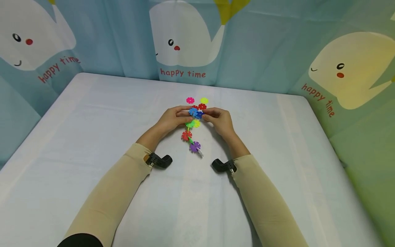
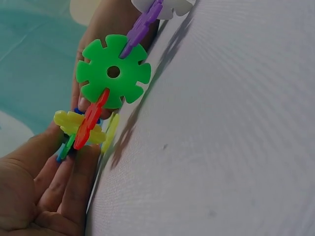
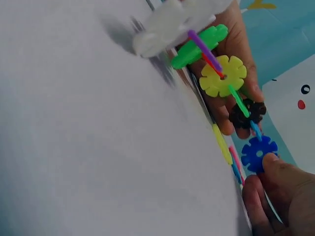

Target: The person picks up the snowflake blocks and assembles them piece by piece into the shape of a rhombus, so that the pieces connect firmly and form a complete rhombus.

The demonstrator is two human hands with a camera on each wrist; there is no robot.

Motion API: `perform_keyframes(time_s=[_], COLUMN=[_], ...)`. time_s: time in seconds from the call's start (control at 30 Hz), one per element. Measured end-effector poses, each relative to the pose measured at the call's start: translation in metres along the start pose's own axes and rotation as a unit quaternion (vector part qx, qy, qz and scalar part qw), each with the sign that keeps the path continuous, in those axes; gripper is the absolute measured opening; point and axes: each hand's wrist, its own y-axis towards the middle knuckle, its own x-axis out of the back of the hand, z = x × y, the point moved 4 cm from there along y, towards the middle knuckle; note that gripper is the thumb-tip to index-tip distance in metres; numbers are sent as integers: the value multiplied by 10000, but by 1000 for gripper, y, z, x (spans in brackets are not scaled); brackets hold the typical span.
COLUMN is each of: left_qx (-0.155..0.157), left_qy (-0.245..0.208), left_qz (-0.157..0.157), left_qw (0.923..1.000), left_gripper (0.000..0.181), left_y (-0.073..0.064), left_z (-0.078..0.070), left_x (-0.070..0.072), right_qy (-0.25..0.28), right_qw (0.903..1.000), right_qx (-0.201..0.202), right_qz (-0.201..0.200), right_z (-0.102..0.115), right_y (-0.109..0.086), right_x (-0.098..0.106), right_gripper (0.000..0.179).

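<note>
A chain of slotted plastic snowflake discs runs between both hands and down toward the person. My left hand (image 1: 171, 118) grips it near the light blue disc (image 1: 193, 112), thumb in front and fingers behind. My right hand (image 1: 220, 121) pinches a dark blue disc (image 3: 252, 156) between thumb and fingers; this disc meets the edge of the light blue one at the chain's far end. Below the hands hang a red disc (image 1: 186, 136), a green disc (image 2: 96, 69), a purple disc (image 1: 195, 147) and a white disc (image 3: 162, 32), joined at angles.
Beyond the hands, loose discs lie on the white-covered table (image 1: 262, 144): a pink one (image 1: 190, 100), a yellow-green one (image 1: 204, 100) and a red one (image 1: 202, 106). A curtain (image 1: 259, 51) printed with whales stands behind the table.
</note>
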Motion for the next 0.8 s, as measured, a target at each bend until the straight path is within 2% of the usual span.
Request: perform_keyframes(time_s=[0.17, 0.33, 0.57, 0.8], left_qx=[71, 150, 168, 158], left_qy=[-400, -522, -775, -816], left_qz=[35, 49, 117, 97], left_qw=[9992, 9985, 9968, 9965], left_gripper=[54, 54, 55, 54], left_y=[0, -1, -1, 1], left_z=[0, 0, -1, 0], left_x=[1, 3, 2, 1], right_qy=[81, 169, -262, -492], right_qw=[10000, 9996, 9978, 9953], right_qx=[-25, -152, -439, -768], right_qz=[-10, -141, -423, -324], right_z=[0, -1, -4, -6], right_y=[0, 1, 2, 8], right_x=[7, 14, 22, 23], right_gripper=[26, 27, 29, 34])
